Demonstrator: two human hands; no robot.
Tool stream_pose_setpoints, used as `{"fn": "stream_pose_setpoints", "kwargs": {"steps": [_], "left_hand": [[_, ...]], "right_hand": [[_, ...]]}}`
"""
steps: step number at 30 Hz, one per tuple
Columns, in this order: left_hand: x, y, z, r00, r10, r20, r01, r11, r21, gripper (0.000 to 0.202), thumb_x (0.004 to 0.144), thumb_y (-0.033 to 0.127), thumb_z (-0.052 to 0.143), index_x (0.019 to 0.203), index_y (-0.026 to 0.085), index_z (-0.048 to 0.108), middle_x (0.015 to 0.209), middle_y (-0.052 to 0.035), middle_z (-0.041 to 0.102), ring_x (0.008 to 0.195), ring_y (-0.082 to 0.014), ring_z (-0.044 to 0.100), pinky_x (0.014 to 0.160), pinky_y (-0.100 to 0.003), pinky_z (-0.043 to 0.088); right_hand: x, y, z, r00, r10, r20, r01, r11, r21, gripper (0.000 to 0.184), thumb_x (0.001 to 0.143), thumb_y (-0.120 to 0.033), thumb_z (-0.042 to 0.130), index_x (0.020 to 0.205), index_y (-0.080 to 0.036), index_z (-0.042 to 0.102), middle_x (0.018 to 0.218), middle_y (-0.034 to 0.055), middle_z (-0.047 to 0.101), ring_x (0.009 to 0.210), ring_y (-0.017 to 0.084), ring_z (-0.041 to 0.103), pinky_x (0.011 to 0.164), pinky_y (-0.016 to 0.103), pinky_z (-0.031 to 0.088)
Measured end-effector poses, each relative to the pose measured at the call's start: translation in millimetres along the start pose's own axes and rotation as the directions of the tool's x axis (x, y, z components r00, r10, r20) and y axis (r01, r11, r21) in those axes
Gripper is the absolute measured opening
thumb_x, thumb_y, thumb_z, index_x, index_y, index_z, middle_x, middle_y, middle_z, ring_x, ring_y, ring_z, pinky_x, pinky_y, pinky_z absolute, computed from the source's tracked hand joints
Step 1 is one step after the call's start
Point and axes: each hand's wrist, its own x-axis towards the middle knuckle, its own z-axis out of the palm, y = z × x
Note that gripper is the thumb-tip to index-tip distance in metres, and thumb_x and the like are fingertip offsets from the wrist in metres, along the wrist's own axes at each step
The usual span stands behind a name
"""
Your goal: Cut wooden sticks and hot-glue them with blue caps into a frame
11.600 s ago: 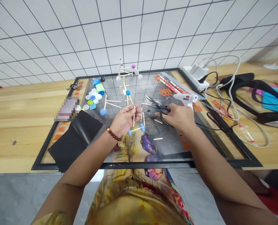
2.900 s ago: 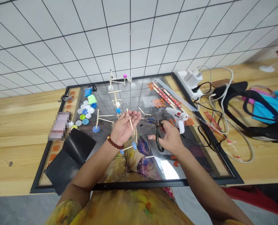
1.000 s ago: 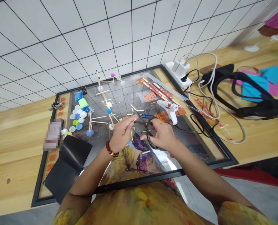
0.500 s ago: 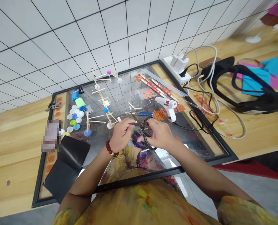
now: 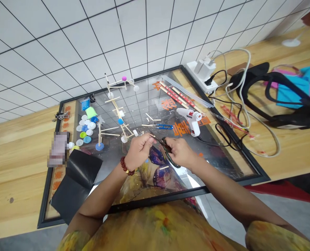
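Observation:
My left hand, with a red bead bracelet at the wrist, is closed in a pinch on a thin wooden stick that barely shows above a glass-topped framed board. My right hand grips black scissors whose blades meet the left fingertips. A stick-and-bottle-cap structure stands on the board behind the hands. A small stick frame with a blue cap sits under my left hand, mostly hidden.
Loose bottle caps lie at the board's left, a black sheet at its near-left corner. A white glue gun, blue snips and long sticks lie to the right. A power strip, cables and a black bag are on the wooden table.
My left hand, open with a stick on its palm 2.9 s ago, has closed on it. The scissors have come to the left fingertips. The camera view has tilted and shifted.

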Motion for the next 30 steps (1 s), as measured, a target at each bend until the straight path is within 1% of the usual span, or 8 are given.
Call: {"fn": "stream_pose_setpoints", "kwargs": {"steps": [3,7,11,15,18,21,27,30], "left_hand": [[-2,0,0.3,1.0,-0.019,0.005,0.019,1.0,0.002,0.03,0.094,0.033,0.045,0.077,0.019,0.065,0.059,0.0008,0.056,0.054,-0.0121,0.048,0.056,-0.024,0.037],[-6,-5,7.4,0.997,0.074,-0.009,-0.072,0.989,0.132,0.023,0.092,0.024,0.045,0.082,0.02,0.066,0.068,-0.0013,0.065,0.061,-0.0143,0.059,0.063,-0.026,0.042],[-7,-8,14.4,0.994,0.105,0.016,-0.106,0.973,0.203,0.02,0.088,0.016,0.046,0.085,0.019,0.066,0.078,-0.0037,0.07,0.071,-0.0164,0.065,0.068,-0.027,0.045],[-6,-4,15.6,0.999,-0.025,0.037,0.02,0.993,0.118,0.025,0.09,0.019,0.043,0.075,0.017,0.063,0.066,-0.0011,0.062,0.059,-0.0122,0.055,0.06,-0.024,0.041],[-5,-1,13.7,0.981,-0.168,0.1,0.172,0.985,-0.033,0.028,0.091,0.026,0.042,0.075,0.016,0.062,0.059,0.0014,0.053,0.055,-0.0107,0.048,0.056,-0.022,0.037],[-5,0,11.7,0.962,-0.216,0.17,0.239,0.962,-0.13,0.029,0.092,0.031,0.043,0.077,0.015,0.063,0.059,0.0017,0.052,0.055,-0.0101,0.046,0.055,-0.022,0.035],[-7,-4,17.2,0.984,-0.122,0.13,0.126,0.992,-0.024,0.021,0.087,0.019,0.044,0.074,0.016,0.06,0.061,0.0017,0.053,0.057,-0.0099,0.046,0.058,-0.021,0.035],[-8,-7,20.1,0.985,-0.101,0.141,0.103,0.995,-0.004,0.02,0.086,0.016,0.044,0.074,0.016,0.06,0.06,0.0023,0.053,0.055,-0.0095,0.045,0.058,-0.021,0.034]], "right_hand": [[-1,0,1,1.0,0.005,-0.001,-0.005,1.0,-0.027,0.013,0.072,-0.026,0.048,0.067,-0.024,0.036,0.057,-0.0022,0.046,0.05,0.013,0.038,0.054,0.026,0.024],[-2,-9,-1,0.999,0.039,-0.031,-0.044,0.984,-0.17,0.011,0.073,-0.028,0.049,0.072,-0.023,0.038,0.065,0.0013,0.052,0.055,0.014,0.04,0.055,0.027,0.023],[-2,-14,-7,0.995,0.084,0.045,-0.07,0.967,-0.245,0.013,0.076,-0.032,0.048,0.075,-0.022,0.041,0.068,0.0022,0.053,0.057,0.014,0.041,0.056,0.027,0.022],[-2,-6,-11,0.986,0.107,0.131,-0.072,0.967,-0.246,0.016,0.074,-0.033,0.049,0.071,-0.023,0.037,0.065,0.0012,0.051,0.054,0.013,0.038,0.056,0.028,0.021],[-3,1,-9,0.989,0.088,0.115,-0.064,0.978,-0.201,0.02,0.072,-0.035,0.049,0.069,-0.023,0.034,0.062,0.0005,0.049,0.053,0.013,0.036,0.056,0.027,0.021],[-3,1,-7,0.994,0.074,0.086,-0.058,0.983,-0.175,0.02,0.072,-0.036,0.048,0.069,-0.024,0.033,0.062,0.0002,0.048,0.054,0.013,0.037,0.056,0.027,0.022],[-4,-10,-9,0.996,0.074,0.056,-0.056,0.961,-0.271,0.015,0.072,-0.032,0.05,0.079,-0.021,0.042,0.075,0.0043,0.056,0.063,0.016,0.045,0.059,0.028,0.024],[-3,-11,-12,0.993,0.072,0.094,-0.042,0.958,-0.285,0.016,0.069,-0.03,0.051,0.08,-0.021,0.042,0.076,0.0045,0.057,0.063,0.016,0.045,0.059,0.028,0.024]]}}
